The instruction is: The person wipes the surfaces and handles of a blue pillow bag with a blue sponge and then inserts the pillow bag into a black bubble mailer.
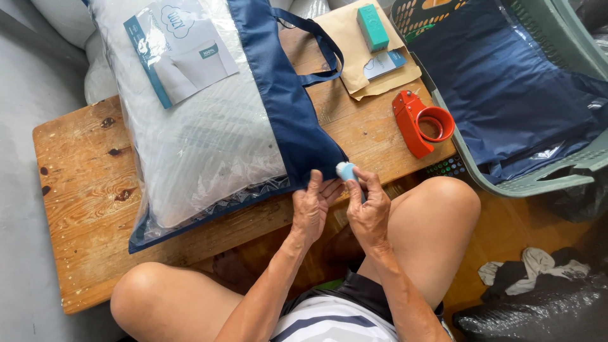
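Observation:
A white pillow in a clear plastic bag with dark blue trim (209, 120) lies on a low wooden table (82, 190). My left hand (311, 206) touches the bag's lower right corner at the blue edge. My right hand (367, 206) holds a small light blue and white object (346, 170) right beside that corner; what it is I cannot tell. Both hands sit close together at the table's front edge, between my bare knees.
A red tape dispenser (421, 121) lies at the table's right end. Behind it are brown envelopes (354, 44) with a teal box (372, 26). A green plastic basket (538, 180) holding dark blue bags stands at right. Cloths (525, 269) and a black bag (544, 310) lie on the floor.

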